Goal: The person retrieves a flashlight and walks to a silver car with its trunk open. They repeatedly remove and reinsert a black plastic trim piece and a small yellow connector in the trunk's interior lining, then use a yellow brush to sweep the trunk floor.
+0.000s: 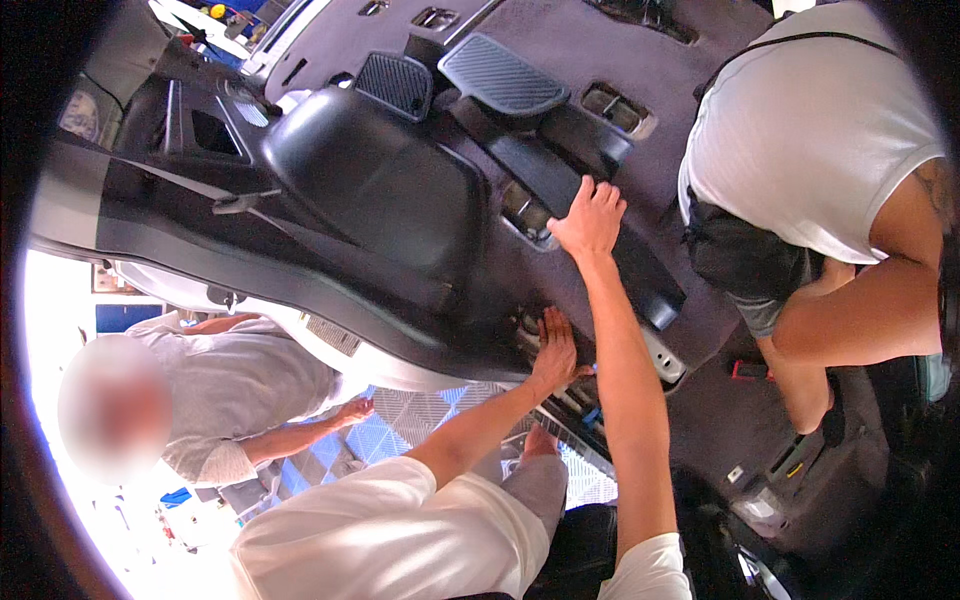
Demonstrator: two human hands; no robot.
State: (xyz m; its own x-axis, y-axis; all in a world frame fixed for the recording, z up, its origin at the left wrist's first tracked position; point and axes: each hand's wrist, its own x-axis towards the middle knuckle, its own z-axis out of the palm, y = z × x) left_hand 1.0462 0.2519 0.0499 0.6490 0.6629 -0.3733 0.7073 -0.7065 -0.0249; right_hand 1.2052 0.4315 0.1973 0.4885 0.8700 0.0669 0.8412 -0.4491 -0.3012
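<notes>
Grey carpet [560, 35] underlies 1 long black strip [545, 175]; the right hand [590, 222] spreads its fingers across it, the left hand [556, 347] lies flat, holding nothing visible. Seemingly steadying; next calls for firmer pressure.

Glare floods the lower left; carpet [697, 425] at lower right lies dim (edges bowed).

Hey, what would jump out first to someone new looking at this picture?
Probably the wearer's bare arms reaching up through the middle, right hand over a long black strip, left hand lower and to its left. Next, the bulging black moulded panel at upper left of centre. A bent-over person in a white shirt also fills the upper right.
</notes>
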